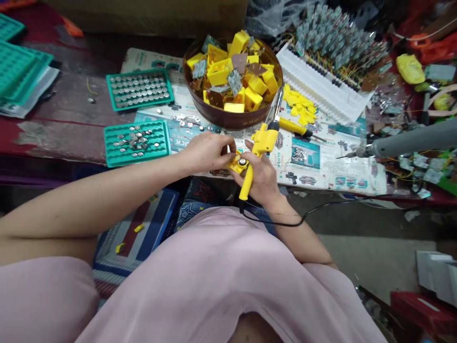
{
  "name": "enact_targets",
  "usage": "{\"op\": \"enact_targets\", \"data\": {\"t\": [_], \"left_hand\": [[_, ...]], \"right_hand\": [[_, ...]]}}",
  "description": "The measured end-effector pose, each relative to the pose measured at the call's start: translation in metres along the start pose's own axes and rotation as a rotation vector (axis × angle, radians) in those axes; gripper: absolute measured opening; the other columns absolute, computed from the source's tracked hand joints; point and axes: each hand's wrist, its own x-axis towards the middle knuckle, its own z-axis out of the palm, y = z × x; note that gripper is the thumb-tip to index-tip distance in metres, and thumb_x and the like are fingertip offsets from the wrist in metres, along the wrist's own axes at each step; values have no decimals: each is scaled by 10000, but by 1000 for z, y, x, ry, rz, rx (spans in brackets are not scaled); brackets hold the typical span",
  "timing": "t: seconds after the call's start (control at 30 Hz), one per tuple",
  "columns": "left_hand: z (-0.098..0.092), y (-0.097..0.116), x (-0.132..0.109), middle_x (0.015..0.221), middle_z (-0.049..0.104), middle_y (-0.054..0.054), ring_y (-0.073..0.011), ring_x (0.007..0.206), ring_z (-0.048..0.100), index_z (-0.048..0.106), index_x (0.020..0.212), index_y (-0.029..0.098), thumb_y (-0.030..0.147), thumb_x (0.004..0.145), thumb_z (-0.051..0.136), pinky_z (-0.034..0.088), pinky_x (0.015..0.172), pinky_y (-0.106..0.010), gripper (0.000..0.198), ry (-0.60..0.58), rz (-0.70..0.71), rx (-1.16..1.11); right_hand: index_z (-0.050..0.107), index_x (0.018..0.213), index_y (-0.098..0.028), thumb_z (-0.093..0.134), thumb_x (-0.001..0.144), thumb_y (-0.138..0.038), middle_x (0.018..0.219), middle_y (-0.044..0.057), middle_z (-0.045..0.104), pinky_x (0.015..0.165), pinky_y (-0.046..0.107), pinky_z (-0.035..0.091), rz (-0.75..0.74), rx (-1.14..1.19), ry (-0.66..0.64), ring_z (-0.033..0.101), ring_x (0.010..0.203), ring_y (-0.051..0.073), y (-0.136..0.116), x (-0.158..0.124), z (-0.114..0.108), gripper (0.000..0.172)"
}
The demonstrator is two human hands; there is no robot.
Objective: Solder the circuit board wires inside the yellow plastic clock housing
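My left hand (207,151) is closed in a pinch on a small yellow plastic part (238,164) with a round silver button cell in it, just above the table's front edge. My right hand (262,177) is wrapped round the yellow handle of a soldering iron (260,151), whose black cord runs off to the right; its fingers also steady the yellow part from below. The iron's metal tip points up toward a brown bowl (228,120) full of yellow plastic parts and small circuit boards.
Two green trays of button cells (140,89) (136,141) lie left of the bowl. A yellow screwdriver (296,128) and loose yellow pieces (300,105) lie to the right, beside a white rack (321,90) of wired circuit boards. A grey tool (410,141) juts in from the right.
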Motion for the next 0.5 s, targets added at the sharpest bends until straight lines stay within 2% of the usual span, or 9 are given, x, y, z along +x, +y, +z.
{"op": "enact_targets", "data": {"t": [0.1,0.17,0.2,0.27,0.37,0.4,0.5], "left_hand": [[4,-1,-1,749,705,-34,-169,697,624,725,875,166,275,802,537,420,655,-269,229,57,39,50],[7,-3,-2,781,716,-48,-174,720,633,721,853,157,267,798,536,439,681,-279,222,77,56,26],[9,-3,-3,779,717,-47,-171,716,634,718,850,154,267,800,535,444,684,-280,221,82,54,5],[12,-4,-4,748,711,-33,-160,692,630,718,874,156,272,808,531,444,669,-271,229,99,41,-37],[15,-5,-6,696,695,-14,-148,656,621,720,919,158,268,809,532,434,632,-255,244,140,31,-61],[16,-5,-6,690,693,-15,-149,651,621,721,915,156,265,809,532,433,625,-254,242,143,32,-59],[15,-6,-5,713,707,-27,-158,664,635,723,874,154,265,814,534,440,629,-263,227,135,51,-24]], "right_hand": [[571,1151,-213,654,915,-393,1217,144,703,870,399,592,-78,-7,29,704,1028,260,8,2,-14,308],[623,1079,-226,668,912,-372,1014,81,766,791,335,596,-155,-8,105,731,878,218,10,3,-37,226],[644,1072,-234,661,917,-384,893,43,772,738,301,590,-181,-1,135,730,791,193,8,3,-51,217],[657,1184,-241,593,944,-477,733,-2,743,634,255,567,-195,0,155,704,642,158,1,3,-82,343],[548,1418,-184,425,958,-642,780,47,755,595,283,569,-152,-109,188,708,623,184,-12,-1,-119,660],[553,1418,-179,410,964,-642,822,63,764,603,292,576,-120,-153,219,719,647,196,-16,-3,-126,664],[646,1311,-233,546,963,-467,911,40,782,629,273,595,0,-191,260,737,693,184,-20,-11,-131,431]]}}
